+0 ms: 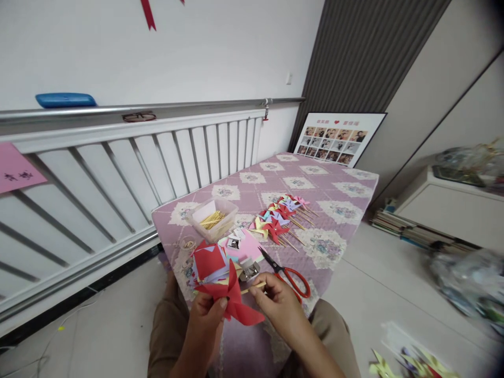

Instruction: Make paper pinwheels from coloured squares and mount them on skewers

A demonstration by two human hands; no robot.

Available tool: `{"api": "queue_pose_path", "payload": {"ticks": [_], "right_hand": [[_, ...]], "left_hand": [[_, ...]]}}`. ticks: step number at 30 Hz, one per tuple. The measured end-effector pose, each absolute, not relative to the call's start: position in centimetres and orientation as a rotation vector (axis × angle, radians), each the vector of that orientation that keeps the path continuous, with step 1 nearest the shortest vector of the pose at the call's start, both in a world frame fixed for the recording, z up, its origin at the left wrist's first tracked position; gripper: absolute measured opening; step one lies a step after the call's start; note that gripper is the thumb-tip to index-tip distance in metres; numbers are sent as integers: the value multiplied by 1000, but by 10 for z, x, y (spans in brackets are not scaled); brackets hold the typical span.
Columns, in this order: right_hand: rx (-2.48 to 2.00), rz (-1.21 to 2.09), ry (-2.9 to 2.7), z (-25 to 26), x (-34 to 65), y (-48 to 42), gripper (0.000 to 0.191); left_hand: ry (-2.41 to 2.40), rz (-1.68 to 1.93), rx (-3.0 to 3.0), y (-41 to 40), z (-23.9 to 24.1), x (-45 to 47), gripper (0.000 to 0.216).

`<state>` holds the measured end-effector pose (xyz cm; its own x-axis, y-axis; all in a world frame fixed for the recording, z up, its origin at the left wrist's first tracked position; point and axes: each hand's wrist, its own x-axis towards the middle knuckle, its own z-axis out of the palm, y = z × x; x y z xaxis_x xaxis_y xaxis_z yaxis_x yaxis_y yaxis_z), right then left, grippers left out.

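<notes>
Near the table's front edge, my left hand (207, 310) pinches a red paper pinwheel (237, 302) at its middle, thumb over the folded centre. My right hand (277, 298) is closed on a thin wooden stick (253, 287), which points left toward the back of the pinwheel. Whether the stick touches the pinwheel is hidden by the paper. Just beyond the hands lies a stack of coloured paper squares (209, 261), red on top. A small open box with metal pins (249, 271) sits beside it. Red-handled scissors (286, 273) lie by my right hand.
A plastic bin (230, 210) with wooden sticks (212, 220) stands at the table's left side, near a small round container (188, 243). Finished pinwheels (277, 215) lie in a row farther back. A white radiator (177, 152) borders the left; more pinwheels (411, 363) are at lower right.
</notes>
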<state>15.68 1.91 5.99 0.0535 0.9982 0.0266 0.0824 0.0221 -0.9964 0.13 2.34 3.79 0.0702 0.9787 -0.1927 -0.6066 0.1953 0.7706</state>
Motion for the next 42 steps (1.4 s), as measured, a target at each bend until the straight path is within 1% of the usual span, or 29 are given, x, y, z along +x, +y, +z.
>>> {"api": "queue_pose_path", "payload": {"ticks": [6, 11, 17, 23, 28, 33, 42], "right_hand": [[-1196, 1086, -1185, 64, 153, 19, 24], [-1147, 1155, -1146, 61, 149, 18, 31], [-1116, 1223, -1096, 62, 146, 18, 38], [-1162, 1256, -1088, 63, 151, 15, 35], [-1146, 1389, -1056, 70, 146, 6, 37], [-1159, 1440, -1073, 80, 140, -1, 37], [-1170, 1439, -1112, 81, 136, -3, 43]], "left_hand": [[801, 1310, 440, 20, 43, 8, 22], [781, 1309, 390, 17, 50, 12, 26], [687, 1262, 451, 19, 46, 12, 18], [587, 1246, 401, 29, 49, 1, 21], [374, 1134, 484, 37, 47, 0, 14], [282, 1062, 565, 43, 44, 6, 22], [220, 1075, 542, 49, 45, 13, 22]]}}
